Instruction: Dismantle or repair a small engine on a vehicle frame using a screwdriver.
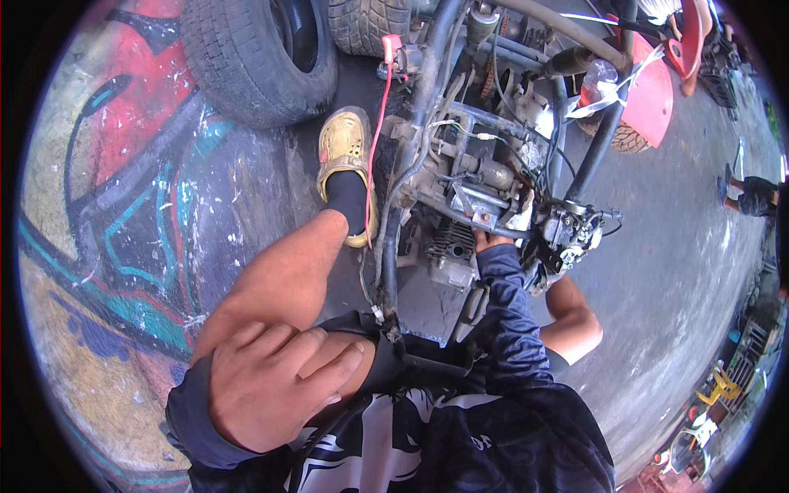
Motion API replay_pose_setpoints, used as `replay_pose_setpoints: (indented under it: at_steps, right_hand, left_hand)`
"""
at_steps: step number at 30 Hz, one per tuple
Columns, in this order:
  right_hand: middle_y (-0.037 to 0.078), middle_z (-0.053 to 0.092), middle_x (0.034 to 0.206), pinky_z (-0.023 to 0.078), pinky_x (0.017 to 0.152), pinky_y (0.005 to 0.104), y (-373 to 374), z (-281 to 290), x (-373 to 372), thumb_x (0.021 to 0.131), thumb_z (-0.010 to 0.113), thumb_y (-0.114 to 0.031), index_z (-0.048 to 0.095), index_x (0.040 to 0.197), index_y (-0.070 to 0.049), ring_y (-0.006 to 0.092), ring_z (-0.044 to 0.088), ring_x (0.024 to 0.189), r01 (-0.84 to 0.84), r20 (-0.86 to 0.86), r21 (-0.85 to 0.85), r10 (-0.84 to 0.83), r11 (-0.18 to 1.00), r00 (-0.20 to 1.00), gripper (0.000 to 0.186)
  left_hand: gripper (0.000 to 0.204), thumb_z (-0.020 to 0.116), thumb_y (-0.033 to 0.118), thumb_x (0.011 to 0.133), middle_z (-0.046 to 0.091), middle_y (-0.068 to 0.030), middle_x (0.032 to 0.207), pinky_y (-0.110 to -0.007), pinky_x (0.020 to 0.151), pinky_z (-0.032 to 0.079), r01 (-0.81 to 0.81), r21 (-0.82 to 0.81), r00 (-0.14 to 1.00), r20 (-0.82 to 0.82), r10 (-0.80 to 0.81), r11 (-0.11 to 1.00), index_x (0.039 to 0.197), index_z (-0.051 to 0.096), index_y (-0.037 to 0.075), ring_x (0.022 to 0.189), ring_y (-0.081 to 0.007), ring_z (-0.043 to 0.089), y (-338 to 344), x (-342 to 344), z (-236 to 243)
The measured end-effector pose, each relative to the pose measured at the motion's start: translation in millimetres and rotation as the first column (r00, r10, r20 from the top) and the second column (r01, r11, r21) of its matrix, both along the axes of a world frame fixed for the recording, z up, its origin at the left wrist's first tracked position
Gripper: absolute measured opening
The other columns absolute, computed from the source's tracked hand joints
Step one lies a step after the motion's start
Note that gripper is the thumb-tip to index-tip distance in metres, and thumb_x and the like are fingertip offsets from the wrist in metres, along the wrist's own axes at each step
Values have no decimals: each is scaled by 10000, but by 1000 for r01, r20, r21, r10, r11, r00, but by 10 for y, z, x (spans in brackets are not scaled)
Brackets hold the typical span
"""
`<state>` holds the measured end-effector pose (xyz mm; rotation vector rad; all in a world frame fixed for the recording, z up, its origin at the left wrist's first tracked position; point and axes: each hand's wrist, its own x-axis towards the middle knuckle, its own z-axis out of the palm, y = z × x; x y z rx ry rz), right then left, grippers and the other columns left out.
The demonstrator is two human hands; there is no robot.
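My left hand (267, 370) rests palm down on my bent left leg, fingers spread, holding nothing. My right hand (491, 239) reaches in under a lower crossbar of a dark tubular vehicle frame (593, 156). Its fingertips are hidden behind the bar, beside a finned engine cylinder (454, 246), so what they touch does not show. Right of that hand sits a carburetor (569, 233) with a black hose. Wires and cables run over the metal parts above. A red cable (380, 123) with a red terminal cover hangs down the frame's left side.
Large tires (255, 62) lean by a painted wall (123, 205) at the left. My clog (343, 140) stands beside the frame. A bottle of red liquid (593, 86) hangs near a red fender (649, 103). Another person (752, 195) stands far right; another's limbs show at top right.
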<state>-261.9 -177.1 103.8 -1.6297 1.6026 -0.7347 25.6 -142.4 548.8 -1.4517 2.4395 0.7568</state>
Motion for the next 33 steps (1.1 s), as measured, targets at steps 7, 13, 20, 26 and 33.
replay_pose_setpoints:
  at_steps: [7,13,20,26,33]
  right_hand:
    - [226,593,1085,433,902,395,-38,312,81,822,581,-332,573,1126,-45,368,568,1021,-46,-104,264,76,963,992,418]
    - [218,577,1137,417,927,360,-112,569,-68,830,584,-385,563,1143,-43,338,559,1060,102,-274,488,42,867,961,464]
    - [233,619,908,474,767,440,379,1221,-120,782,658,-297,407,1220,-53,415,599,882,-94,-213,607,276,789,937,561]
    - [207,555,920,484,639,445,-40,2524,-451,752,635,-118,508,1140,-42,395,599,766,-291,-323,-4,274,957,906,415]
    - [142,629,905,516,721,415,-1130,2434,32,817,576,-209,518,1235,-224,330,635,820,-437,-713,470,622,767,324,422]
  left_hand:
    - [467,665,284,670,573,-5,946,-332,711,380,72,39,997,2,-73,997,1125,599,204,781,-167,531,-99,-42,36]
    - [450,556,343,821,572,-151,1056,-428,831,413,126,124,992,-3,-127,984,1224,550,144,926,-315,553,-87,-83,104]
    - [425,629,341,683,574,-85,918,-367,738,397,147,-72,986,-67,-151,987,1063,644,152,776,-246,536,-18,-13,8]
    - [395,641,258,687,572,-10,918,-333,695,371,56,-35,995,-86,-59,998,1077,626,199,760,-171,524,-99,-36,-198]
    - [447,680,297,628,589,-39,946,-335,757,381,17,0,1000,-11,-17,1000,1064,646,202,824,-188,532,75,79,-56]
